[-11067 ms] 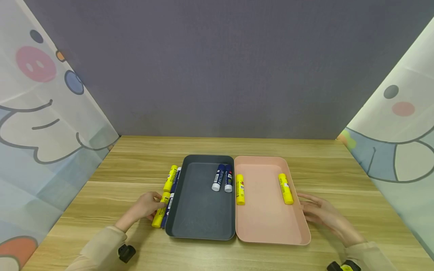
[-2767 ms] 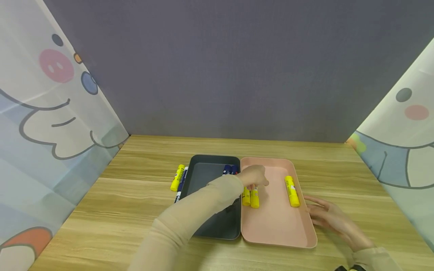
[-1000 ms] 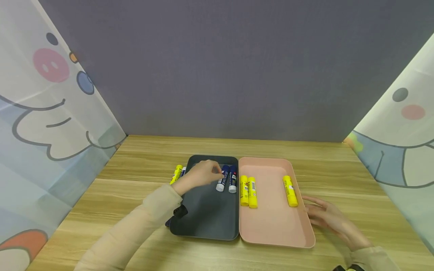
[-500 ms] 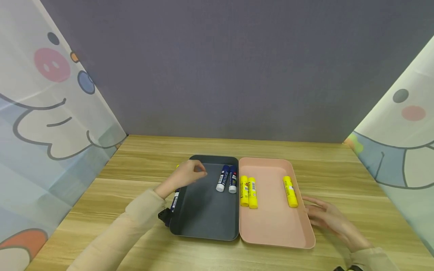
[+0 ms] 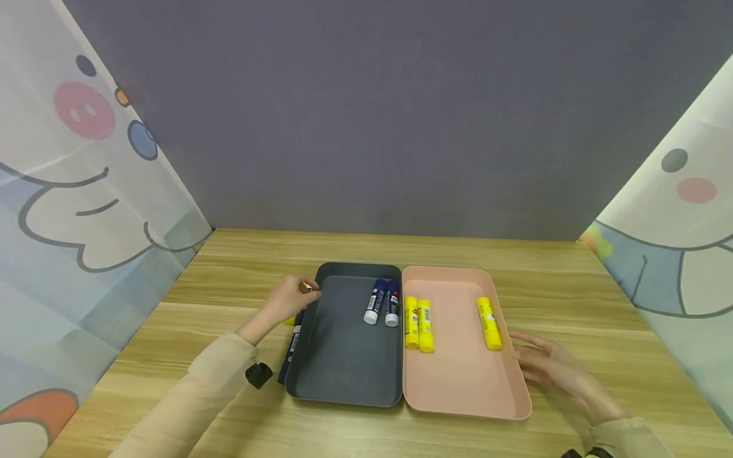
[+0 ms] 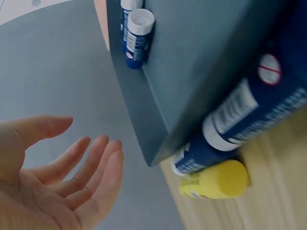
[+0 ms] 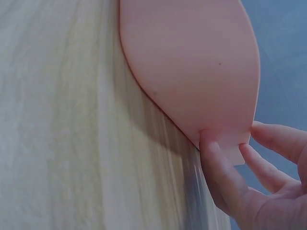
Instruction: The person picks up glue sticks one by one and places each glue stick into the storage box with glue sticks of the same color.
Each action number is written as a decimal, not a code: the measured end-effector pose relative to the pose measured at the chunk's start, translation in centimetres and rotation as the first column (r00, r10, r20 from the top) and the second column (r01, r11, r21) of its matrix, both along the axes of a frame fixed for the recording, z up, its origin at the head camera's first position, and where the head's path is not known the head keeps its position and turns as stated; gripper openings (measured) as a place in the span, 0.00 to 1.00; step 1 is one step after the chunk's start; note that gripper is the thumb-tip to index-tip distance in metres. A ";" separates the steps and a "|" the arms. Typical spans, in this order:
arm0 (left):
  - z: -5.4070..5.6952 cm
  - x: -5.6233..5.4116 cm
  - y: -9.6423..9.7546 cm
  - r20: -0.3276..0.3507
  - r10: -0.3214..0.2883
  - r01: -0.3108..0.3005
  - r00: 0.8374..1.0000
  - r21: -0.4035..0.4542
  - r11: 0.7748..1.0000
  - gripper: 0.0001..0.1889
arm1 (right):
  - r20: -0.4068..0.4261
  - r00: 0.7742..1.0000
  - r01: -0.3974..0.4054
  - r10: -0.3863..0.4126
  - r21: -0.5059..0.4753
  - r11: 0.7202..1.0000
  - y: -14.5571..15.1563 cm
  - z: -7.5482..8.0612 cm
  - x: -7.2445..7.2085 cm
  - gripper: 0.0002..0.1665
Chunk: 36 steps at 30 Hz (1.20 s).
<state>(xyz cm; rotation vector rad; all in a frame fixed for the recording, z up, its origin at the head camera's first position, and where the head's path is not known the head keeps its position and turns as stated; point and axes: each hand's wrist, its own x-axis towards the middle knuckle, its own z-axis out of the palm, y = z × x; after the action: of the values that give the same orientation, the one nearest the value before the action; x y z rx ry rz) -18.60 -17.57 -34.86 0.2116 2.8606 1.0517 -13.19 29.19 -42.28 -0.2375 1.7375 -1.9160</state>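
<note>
My left hand (image 5: 288, 299) is over the left edge of the dark grey tray (image 5: 343, 375). In the left wrist view its fingers are loosely bent, apart from the glue sticks. Partly under the hand lie a yellow glue stick (image 6: 220, 180) and blue glue sticks with white caps (image 6: 249, 105), along the tray's outer left side. Two more blue glue sticks (image 5: 375, 301) lie inside the grey tray. My right hand (image 5: 552, 367) touches the outer right wall of the pink tray (image 5: 458, 394), fingers fairly straight. In that tray are two yellow glue sticks (image 5: 425, 326) side by side and another yellow glue stick (image 5: 489, 323) near the right wall.
Both trays stand side by side on a wooden table (image 5: 240, 254). A grey panel (image 5: 366, 114) rises behind it. Cartoon-printed curtains (image 5: 74, 191) hang at both sides.
A yellow glue stick went from the left of the grey tray into the pink tray beside another. Since then my left hand has moved back left, with nothing in it. My right hand stays at the pink tray.
</note>
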 end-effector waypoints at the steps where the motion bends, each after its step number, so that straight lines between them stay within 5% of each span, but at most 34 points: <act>1: -0.1 0.0 -0.2 -0.003 0.008 -0.008 1.000 0.002 1.000 0.13 | -0.001 1.000 0.001 -0.001 0.000 1.000 0.0 0.0 0.0 0.20; 12: -1.7 0.0 -2.3 -0.043 0.088 -0.090 0.995 -0.029 0.996 0.12 | 0.009 1.000 0.010 -0.010 -0.003 1.000 0.0 -0.1 0.0 0.20; 36: -4.2 -1.1 -4.4 0.029 0.182 -0.181 0.983 -0.030 0.983 0.17 | -0.007 1.000 -0.002 0.002 0.012 1.000 0.0 0.0 0.0 0.20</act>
<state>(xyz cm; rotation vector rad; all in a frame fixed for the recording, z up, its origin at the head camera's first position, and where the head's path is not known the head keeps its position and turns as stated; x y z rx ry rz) -19.71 -21.95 -39.03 -0.0686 2.9077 1.0331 -13.14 29.18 -42.31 -0.2420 1.7521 -1.9057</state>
